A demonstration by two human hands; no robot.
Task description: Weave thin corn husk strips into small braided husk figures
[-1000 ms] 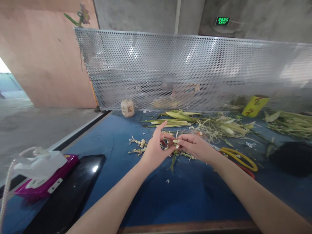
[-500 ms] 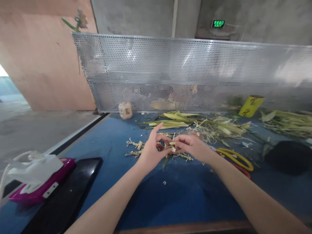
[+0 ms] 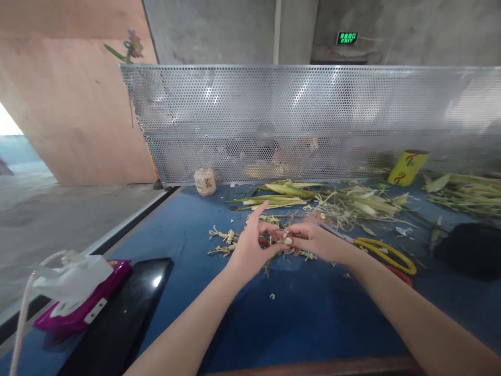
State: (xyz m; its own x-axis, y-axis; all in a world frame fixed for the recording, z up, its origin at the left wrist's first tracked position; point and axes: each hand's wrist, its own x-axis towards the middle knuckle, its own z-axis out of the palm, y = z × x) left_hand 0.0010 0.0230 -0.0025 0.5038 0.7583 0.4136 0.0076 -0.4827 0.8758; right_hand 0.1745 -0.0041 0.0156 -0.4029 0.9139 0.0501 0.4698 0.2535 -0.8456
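Note:
My left hand (image 3: 250, 244) and my right hand (image 3: 319, 243) meet over the middle of the blue table. Their fingertips pinch a small pale strip of corn husk (image 3: 287, 241) between them; the fingers cover most of it. On the left, the index finger points up and away. Small knotted husk pieces (image 3: 225, 236) lie just left of my left hand, and more (image 3: 307, 255) show beneath my right. Scissors (image 3: 385, 251) with yellow and red handles rest beside my right wrist. Behind my hands are long green-white corn husks (image 3: 276, 200).
A perforated metal screen (image 3: 235, 104) closes the table's far side. Shredded husks (image 3: 360, 201), a yellow roll (image 3: 407, 168) and a dark round thing (image 3: 472, 250) are to the right. At left are a black slab (image 3: 129, 297), a purple power strip (image 3: 78, 313) and a whitish wrapped cylinder (image 3: 205, 181).
The view has shifted slightly, so everything sits a little lower and further right. Both hands keep their pinch, and the husk strip has turned a little between the fingertips.

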